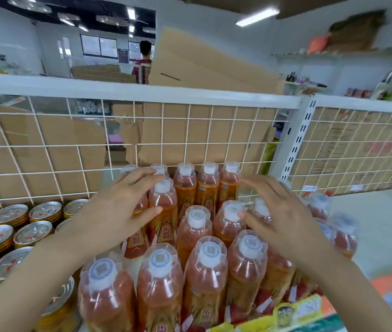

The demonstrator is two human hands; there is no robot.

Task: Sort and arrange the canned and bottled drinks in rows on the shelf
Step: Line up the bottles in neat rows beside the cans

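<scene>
1. Left hand (118, 207): the fingers are loosely extended and apart and clamp nothing. The fingertips reach over the caps of the rearmost bottles, and the thumb lies against the shoulder of one bottle.
2. Right hand (283, 212): the fingers are spread, relaxed and motion-blurred, and hold nothing. The thumb tip is just beside a white cap.
3. Clear plastic bottles of orange-brown drink with white caps and red-orange labels (204, 271): they stand upright in close rows beneath and between both hands. The rows run from beyond the fingertips back past the wrists. A few more, blurred, stand to the right of the right hand.
4. Gold-sided round cans with silver pull-tab lids (32, 231): they stand upright in rows to the left of the left hand and forearm.
5. White wire grid panel (70, 144): it stands just beyond the fingertips, with brown cardboard behind it.
6. White shelf (386, 224): a bare stretch lies to the right of the right hand.
7. Yellow printed label strip (298, 310): it sits below the right forearm.
</scene>
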